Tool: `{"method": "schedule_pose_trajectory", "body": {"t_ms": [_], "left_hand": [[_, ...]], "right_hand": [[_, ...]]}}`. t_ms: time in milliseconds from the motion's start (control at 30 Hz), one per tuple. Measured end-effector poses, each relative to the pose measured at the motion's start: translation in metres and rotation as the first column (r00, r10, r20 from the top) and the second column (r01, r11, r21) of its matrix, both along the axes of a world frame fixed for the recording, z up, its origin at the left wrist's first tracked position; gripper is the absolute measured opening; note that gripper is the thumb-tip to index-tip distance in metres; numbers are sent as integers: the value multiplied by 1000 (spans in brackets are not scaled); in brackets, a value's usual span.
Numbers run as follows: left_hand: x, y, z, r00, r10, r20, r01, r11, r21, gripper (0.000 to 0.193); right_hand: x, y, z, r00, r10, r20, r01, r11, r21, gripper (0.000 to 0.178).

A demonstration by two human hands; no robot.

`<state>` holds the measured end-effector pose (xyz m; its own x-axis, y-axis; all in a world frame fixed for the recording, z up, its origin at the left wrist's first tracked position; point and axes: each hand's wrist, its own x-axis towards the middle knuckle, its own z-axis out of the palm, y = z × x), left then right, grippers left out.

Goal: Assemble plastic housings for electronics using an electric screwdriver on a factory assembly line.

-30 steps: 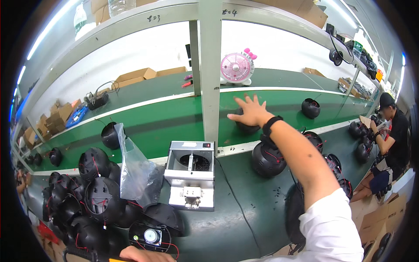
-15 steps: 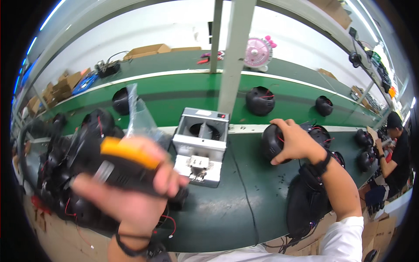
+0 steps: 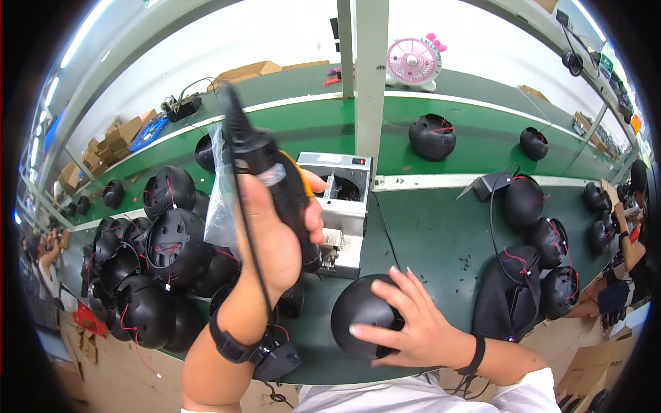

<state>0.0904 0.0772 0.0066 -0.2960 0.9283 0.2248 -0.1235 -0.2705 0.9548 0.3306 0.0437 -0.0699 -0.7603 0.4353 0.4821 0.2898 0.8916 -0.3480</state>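
Gripped in my left hand is a black and yellow electric screwdriver, raised and tilted upward, its upper end blurred by motion. A cord hangs down along my wrist. Near the table's front edge, my right hand has its fingers spread round the right side of a smooth black round shell. Behind the screwdriver stands a grey and white screw feeder, partly covered by my left hand. Small dark screws lie scattered on the green table to the right.
Several black round shells with red wires pile up at left. More shells sit at right beside a black mesh pouch. A clear plastic bag lies by the feeder. On the back shelf stands a pink fan. Another person works at far right.
My left hand has turned the screwdriver from sideways to pointing up. My right hand and a shell have come from the table's middle to near its front edge. The view has shifted.
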Motion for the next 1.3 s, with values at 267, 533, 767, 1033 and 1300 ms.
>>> {"method": "schedule_pose_trajectory", "body": {"t_ms": [267, 533, 767, 1033, 1300], "left_hand": [[7, -62, 47, 950, -294, 108, 244, 910, 336, 73], [1, -74, 48, 753, -648, 118, 609, 753, 248, 28], [32, -72, 42, 983, -184, -27, 186, 980, 78, 88], [41, -59, -25, 825, -548, 141, 510, 828, 232, 75], [40, -70, -25, 913, -335, -234, 395, 871, 292, 36]], "right_hand": [[8, -29, -18, 894, -54, -446, -184, 862, -473, 93], [12, -34, -18, 963, -34, -269, -164, 717, -678, 116], [9, -31, -21, 951, -26, -309, -195, 725, -661, 114], [10, -47, -37, 826, -295, -480, -391, 314, -865, 131], [4, -45, -15, 916, -148, -372, -194, 649, -736, 112]]}}
